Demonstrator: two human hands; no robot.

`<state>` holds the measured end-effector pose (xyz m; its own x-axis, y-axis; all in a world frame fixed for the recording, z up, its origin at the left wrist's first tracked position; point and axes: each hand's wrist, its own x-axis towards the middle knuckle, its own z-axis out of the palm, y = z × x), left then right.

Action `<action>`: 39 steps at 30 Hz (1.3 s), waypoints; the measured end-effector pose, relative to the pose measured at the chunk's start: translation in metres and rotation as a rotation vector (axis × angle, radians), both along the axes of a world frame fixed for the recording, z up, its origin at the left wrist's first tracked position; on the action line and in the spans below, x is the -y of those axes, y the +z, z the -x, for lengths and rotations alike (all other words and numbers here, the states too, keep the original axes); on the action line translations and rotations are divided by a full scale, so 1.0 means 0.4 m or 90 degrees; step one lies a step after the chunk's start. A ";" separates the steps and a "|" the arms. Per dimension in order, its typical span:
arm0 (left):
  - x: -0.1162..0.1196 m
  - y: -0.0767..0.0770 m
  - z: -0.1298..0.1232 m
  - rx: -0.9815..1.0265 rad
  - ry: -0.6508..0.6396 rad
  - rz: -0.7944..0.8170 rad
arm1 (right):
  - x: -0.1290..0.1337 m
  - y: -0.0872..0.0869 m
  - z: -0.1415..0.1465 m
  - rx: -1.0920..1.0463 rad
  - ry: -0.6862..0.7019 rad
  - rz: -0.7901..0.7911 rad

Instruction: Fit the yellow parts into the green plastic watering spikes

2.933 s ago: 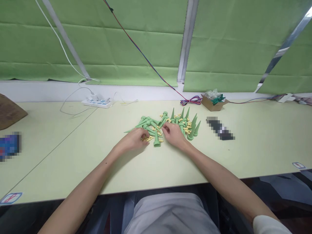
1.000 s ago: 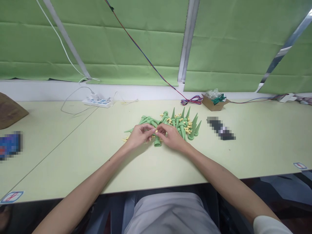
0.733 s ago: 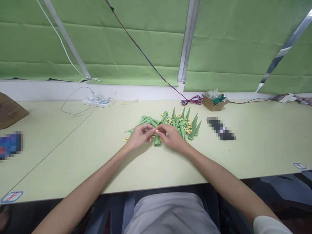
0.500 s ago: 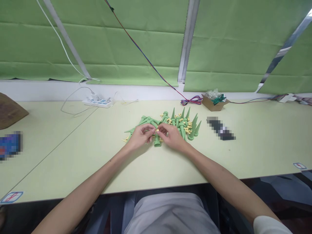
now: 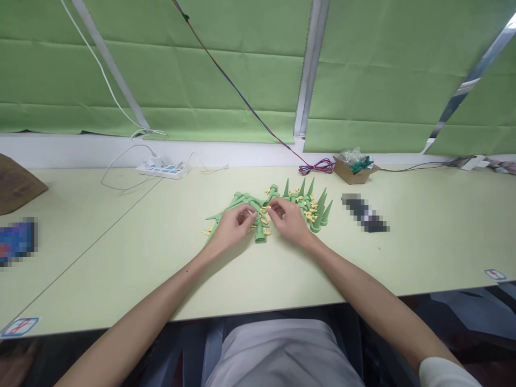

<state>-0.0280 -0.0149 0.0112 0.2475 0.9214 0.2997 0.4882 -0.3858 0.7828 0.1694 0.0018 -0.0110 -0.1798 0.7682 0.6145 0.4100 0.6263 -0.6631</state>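
Note:
My left hand (image 5: 236,223) is closed, thumb against forefinger, over a heap of green plastic spikes (image 5: 260,234). Whatever lies in its pinch is too small or too hidden to make out. Just to the right, my right hand (image 5: 289,219) pinches a small yellow plastic piece (image 5: 266,208) between thumb and forefinger. The fingertips of the two hands are a little apart. More yellow pieces (image 5: 310,216) lie among the spikes, mostly on the right. Two spikes (image 5: 321,212) stand upright at the heap's right end.
A small cardboard box (image 5: 355,174) with clear and green plastic stands at the back, beside coiled red-blue wire (image 5: 316,166). A white power strip (image 5: 163,170) sits at back left. A blurred dark item (image 5: 365,213) lies right of the heap. The table's front edge runs near my body.
My hands have drawn apart from where they met. The right hand has moved slightly up and right with the yellow piece; the left has hardly shifted.

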 end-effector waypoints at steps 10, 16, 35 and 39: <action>0.015 -0.007 -0.008 -0.199 -0.080 -0.011 | 0.002 0.001 0.004 -0.012 -0.014 0.012; 0.018 -0.003 -0.008 -0.239 -0.102 -0.002 | 0.001 -0.001 0.004 -0.005 -0.020 0.011; 0.025 -0.005 -0.010 -0.278 -0.122 0.008 | 0.002 -0.008 0.006 -0.007 -0.012 0.011; 0.026 -0.007 -0.011 -0.265 -0.119 0.000 | 0.001 -0.010 0.005 -0.007 -0.013 0.015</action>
